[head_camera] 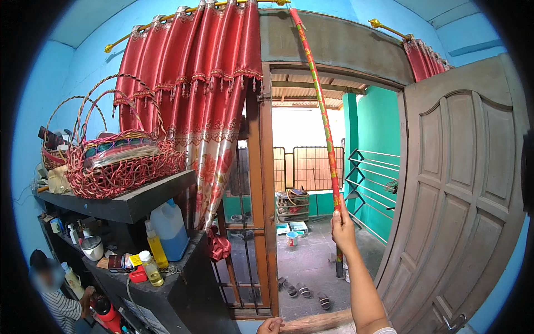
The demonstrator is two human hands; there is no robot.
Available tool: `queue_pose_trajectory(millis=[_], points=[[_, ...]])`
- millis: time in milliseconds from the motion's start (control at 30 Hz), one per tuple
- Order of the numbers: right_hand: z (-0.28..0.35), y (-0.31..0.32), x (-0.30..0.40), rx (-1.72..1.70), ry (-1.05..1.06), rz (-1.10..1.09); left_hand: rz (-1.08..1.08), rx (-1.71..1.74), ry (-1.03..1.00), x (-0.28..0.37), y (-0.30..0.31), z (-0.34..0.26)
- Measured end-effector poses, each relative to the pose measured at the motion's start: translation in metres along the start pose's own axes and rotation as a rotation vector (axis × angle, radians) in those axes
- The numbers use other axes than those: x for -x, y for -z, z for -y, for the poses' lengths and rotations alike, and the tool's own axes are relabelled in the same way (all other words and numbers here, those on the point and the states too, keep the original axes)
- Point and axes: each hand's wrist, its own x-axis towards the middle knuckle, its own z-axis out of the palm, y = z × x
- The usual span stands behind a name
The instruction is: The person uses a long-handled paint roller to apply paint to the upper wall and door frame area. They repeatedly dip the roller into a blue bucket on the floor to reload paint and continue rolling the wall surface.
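My right hand [343,227] grips a long pole [323,108] wrapped in red, green and yellow patterned covering. The pole stands nearly upright, leaning a little to the left. Its red upper tip appears close to the finial of the gold curtain rod [183,11]; contact cannot be told. Below my hand the dark lower end points towards the floor. On that rod hangs a red satin curtain [187,62] with a tasselled valance, gathered low by a red tie. At the bottom edge, my left hand [271,325] is partly cut off, its fingers curled with nothing seen in them.
An open wooden door [459,167] stands right of the doorway. Outside are sandals [304,290], a paint bucket [291,239] and a drying rack [371,179]. A black shelf [162,179] at left bears wicker baskets [121,171] and bottles. A person [58,296] is at lower left.
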Motion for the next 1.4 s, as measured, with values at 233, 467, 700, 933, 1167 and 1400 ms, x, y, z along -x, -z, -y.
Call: queue_pose_trajectory(millis=[233, 467, 700, 933, 1167, 1400], points=[[0.007, 0.019, 0.001, -0.068, -0.035, 0.043, 0.062, 0.031, -0.065, 0.009, -0.019, 0.002], [-0.04, -0.003, 0.022, -0.048, -0.005, 0.042, 0.159, -0.132, -0.06, 0.018, -0.027, 0.01], [-0.069, -0.02, 0.102, 0.067, 0.011, 0.026, 0.132, -0.194, -0.137, 0.027, -0.023, 0.012], [-0.105, -0.021, 0.201, 0.033, -0.038, 0.011, 0.114, -0.203, -0.05, 0.039, -0.021, -0.002], [-0.112, -0.006, 0.249, -0.156, -0.127, 0.0, 0.158, -0.12, 0.045, 0.048, -0.02, 0.012], [-0.095, 0.0, 0.228, -0.117, -0.132, -0.026, 0.194, -0.075, 0.1, 0.051, -0.026, 0.026]])
